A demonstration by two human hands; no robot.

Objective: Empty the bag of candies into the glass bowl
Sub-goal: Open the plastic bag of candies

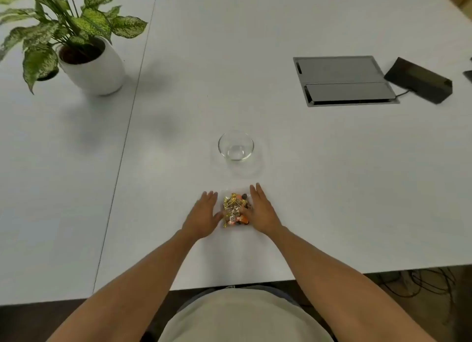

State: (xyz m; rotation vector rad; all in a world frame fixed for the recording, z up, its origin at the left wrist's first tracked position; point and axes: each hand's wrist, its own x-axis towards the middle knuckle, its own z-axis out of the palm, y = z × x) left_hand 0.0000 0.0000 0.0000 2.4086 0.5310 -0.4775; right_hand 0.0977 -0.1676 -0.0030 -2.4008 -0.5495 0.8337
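Clear bag of candies lies flat on the white desk, near the front edge, straight ahead of the person. Gold, orange and dark wrappers show through it. Left hand sits just left of the bag, fingers stretched forward and held close together, thumb side at the bag's left edge; contact looks likely but can't tell for sure. Right hand sits on the bag's right side, fingers extended forward, thumb reaching in over the candies and seemingly touching the bag. Neither hand is closed around anything; both flat and open, flanking the bag. Glass bowl stands upright farther out on the desk, directly beyond the bag, apart from it and from both hands, nothing in it. Bare desk between bag and bowl, and wide bare desk to both sides of the bowl. A seam in the desk top runs well left of the left hand. Potted plant far back left. Recessed cable hatch and a dark box with a cord far back right, all well apart from the work area. Front desk edge close behind the forearms.
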